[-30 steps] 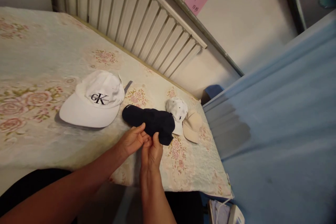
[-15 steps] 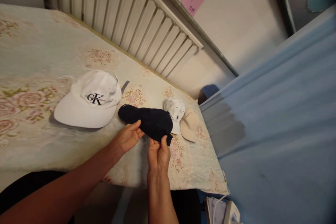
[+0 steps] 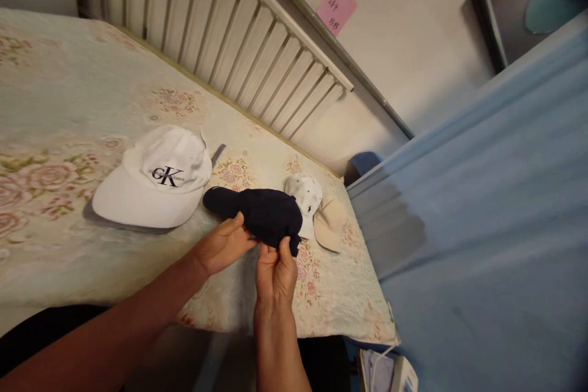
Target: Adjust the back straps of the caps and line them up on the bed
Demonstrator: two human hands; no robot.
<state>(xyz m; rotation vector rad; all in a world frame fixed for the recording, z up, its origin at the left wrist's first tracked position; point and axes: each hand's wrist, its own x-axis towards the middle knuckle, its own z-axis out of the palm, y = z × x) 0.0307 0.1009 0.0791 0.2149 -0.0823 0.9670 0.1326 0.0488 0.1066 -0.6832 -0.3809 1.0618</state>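
Observation:
Held up over the table's near side is a black baseball cap [image 3: 271,211], its brim pointing left. My left hand [image 3: 225,245] pinches the cap's lower edge close to the brim, thumb on the near face. At the cap's back end, my right hand [image 3: 276,266] grips the lower edge near the strap; the fingers behind the fabric are hidden. Left of the black cap lies a white cap [image 3: 154,177] with a dark "CK"-style logo on its front. Just beyond the black cap sit a small white cap [image 3: 305,193] and a beige cap [image 3: 329,223], side by side.
A floral cloth [image 3: 92,92] covers the table. White radiator-like bars [image 3: 257,43] stand along its back edge, below a pink note [image 3: 337,7] on the wall. To the right hangs a blue curtain [image 3: 482,226], and a dark blue item [image 3: 362,165] sits at the far corner.
The black cap's brim has tipped slightly down and left, and my left hand has shifted a little with it. Both hands keep their hold; the view has moved slightly.

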